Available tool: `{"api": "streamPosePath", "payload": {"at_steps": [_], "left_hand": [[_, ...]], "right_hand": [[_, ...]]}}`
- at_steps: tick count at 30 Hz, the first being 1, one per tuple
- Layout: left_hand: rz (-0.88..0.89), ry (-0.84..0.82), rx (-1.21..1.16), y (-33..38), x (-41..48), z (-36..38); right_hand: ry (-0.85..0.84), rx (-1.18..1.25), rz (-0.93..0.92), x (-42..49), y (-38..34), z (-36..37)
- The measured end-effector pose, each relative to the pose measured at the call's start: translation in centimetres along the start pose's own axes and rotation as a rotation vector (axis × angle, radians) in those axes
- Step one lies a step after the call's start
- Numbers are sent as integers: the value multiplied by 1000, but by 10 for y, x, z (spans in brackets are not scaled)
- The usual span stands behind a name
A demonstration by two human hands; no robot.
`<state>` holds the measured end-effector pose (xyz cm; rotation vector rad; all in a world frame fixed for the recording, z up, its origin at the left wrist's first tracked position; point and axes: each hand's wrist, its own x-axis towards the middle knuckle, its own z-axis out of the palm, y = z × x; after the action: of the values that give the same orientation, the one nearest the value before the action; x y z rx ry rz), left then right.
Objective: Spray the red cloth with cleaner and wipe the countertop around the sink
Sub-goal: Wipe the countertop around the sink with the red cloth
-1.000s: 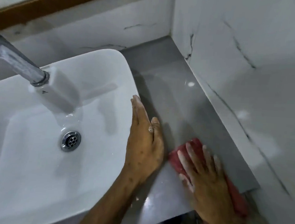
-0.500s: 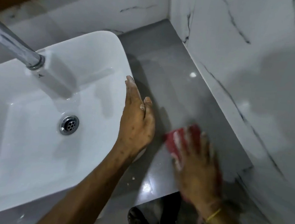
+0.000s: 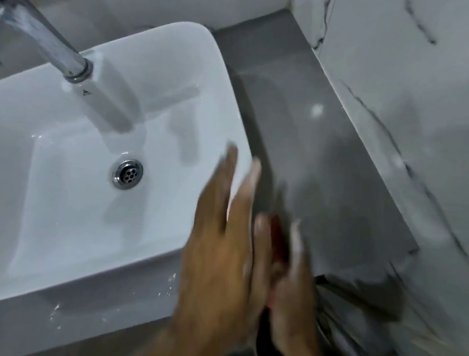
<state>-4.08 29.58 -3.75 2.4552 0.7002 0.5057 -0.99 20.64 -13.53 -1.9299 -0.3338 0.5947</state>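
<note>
Stage: wiping underway on the countertop (image 3: 327, 162) right of the sink (image 3: 90, 217).
Left hand (image 3: 222, 250): open, flat, holding nothing.
Right hand (image 3: 289, 289): pressing the red cloth (image 3: 279, 237), blurred.
Left: front strip, white specks.

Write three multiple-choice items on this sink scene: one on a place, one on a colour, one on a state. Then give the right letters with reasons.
1. Where is the cloth?
A. in the basin
B. on the countertop right of the sink, under the right hand
C. hung on the tap

2. What colour is the countertop?
A. grey
B. green
C. black

3. How is the left hand?
A. closed on a bottle
B. open and flat, holding nothing
C. turning the tap

Key: 1 B, red shows between the fingers of the right hand beside the sink. 2 A, the bare surface is grey. 3 B, its fingers lie straight over the sink's right rim; the tap is far from it.
</note>
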Motion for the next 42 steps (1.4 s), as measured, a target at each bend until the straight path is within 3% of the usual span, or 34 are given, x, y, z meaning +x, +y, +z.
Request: {"api": "streamPosePath", "payload": {"at_steps": [2, 4, 6, 9, 12, 15, 19, 24, 26, 29, 32, 36, 38, 42], "left_hand": [[-52, -60, 42, -1, -59, 9], [-144, -251, 131, 2, -86, 38], [-173, -354, 262, -2, -84, 68], [-260, -422, 322, -16, -64, 95], [-283, -389, 405, -30, -60, 100], [-223, -247, 445, -48, -67, 93], [-294, -282, 481, -105, -118, 52], [-593, -280, 641, -226, -197, -62], [-699, -223, 604, -247, -209, -85], [-785, -90, 517, -230, -195, -69], [-651, -71, 417, -211, -191, -51], [-532, -56, 379, -227, -204, -60], [-601, -86, 393, -253, -214, -82], [-866, -229, 597, -342, -260, -158]], "right_hand": [[166, 205, 38, 18, -12, -36], [265, 219, -83, 37, -37, -62], [172, 145, -297, 53, -71, -62], [-68, -196, -593, 58, -109, -37], [-303, -607, -713, 48, -121, -2], [-268, -928, -715, 47, -113, 8], [-311, -922, -649, 51, -113, 2], [-296, -1051, -626, 40, -124, 9], [-303, -1102, -636, 31, -130, 21], [-431, -1121, -755, 8, -142, 63], [-681, -1086, -919, -21, -158, 140], [-852, -1044, -1237, -51, -183, 241], [-903, -1088, -1329, -58, -193, 274], [-961, -1068, -1258, -63, -196, 297]]}}
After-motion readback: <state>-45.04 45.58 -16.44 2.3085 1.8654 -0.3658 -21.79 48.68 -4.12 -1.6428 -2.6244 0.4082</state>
